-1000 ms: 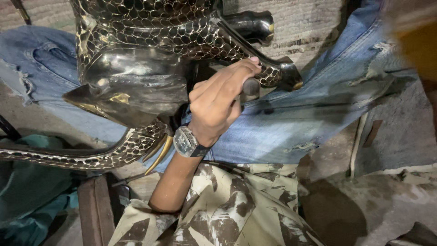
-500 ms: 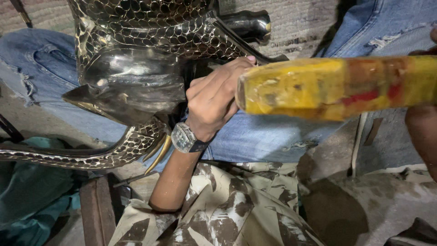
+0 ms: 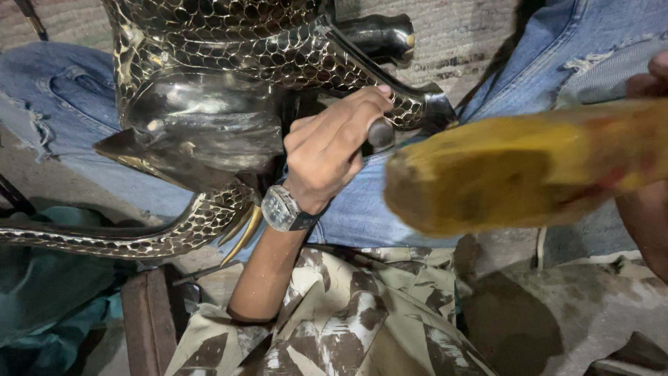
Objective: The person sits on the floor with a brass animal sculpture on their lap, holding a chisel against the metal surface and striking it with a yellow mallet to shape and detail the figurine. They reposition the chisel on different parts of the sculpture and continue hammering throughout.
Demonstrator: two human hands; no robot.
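Hands: two | left hand [image 3: 334, 150] grips one punch [image 3: 380, 132] | one blurred, seemingly wooden mallet [image 3: 529, 167]

No package, label, sign or screen shows anywhere in the view.
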